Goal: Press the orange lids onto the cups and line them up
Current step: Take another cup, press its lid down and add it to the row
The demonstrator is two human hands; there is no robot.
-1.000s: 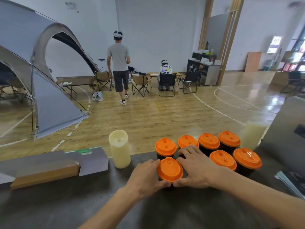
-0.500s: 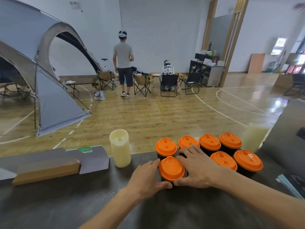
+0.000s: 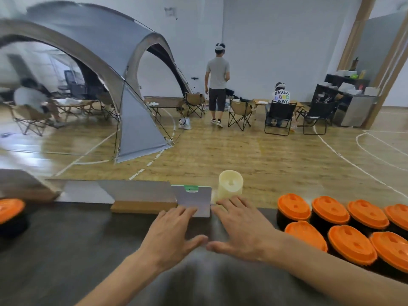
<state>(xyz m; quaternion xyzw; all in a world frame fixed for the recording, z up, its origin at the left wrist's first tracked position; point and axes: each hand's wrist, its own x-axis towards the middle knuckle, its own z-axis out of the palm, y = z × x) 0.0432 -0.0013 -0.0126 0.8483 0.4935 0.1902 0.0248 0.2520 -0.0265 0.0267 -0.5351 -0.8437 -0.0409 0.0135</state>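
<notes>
Several black cups with orange lids stand in two rows at the right of the dark table point(image 3: 66, 257); the nearest to my hands are a back-row cup point(image 3: 293, 208) and a front-row cup point(image 3: 305, 235). One more orange-lidded cup point(image 3: 10, 210) stands alone at the far left edge. My left hand point(image 3: 174, 235) and my right hand point(image 3: 240, 228) hover side by side over the table's middle, palms down, fingers spread, holding nothing. Both are to the left of the cup rows and touch no cup.
A cream pillar candle point(image 3: 230, 184) stands at the table's far edge just beyond my right hand. Grey card sheets point(image 3: 194, 202) and a wooden block point(image 3: 143, 206) lie beyond my left hand. Past the table are a tent, folding chairs and people.
Both hands have let go of the front-left cup and come away to the left. My view has swung left, so the cup rows now sit at the right and a lone cup shows at far left.
</notes>
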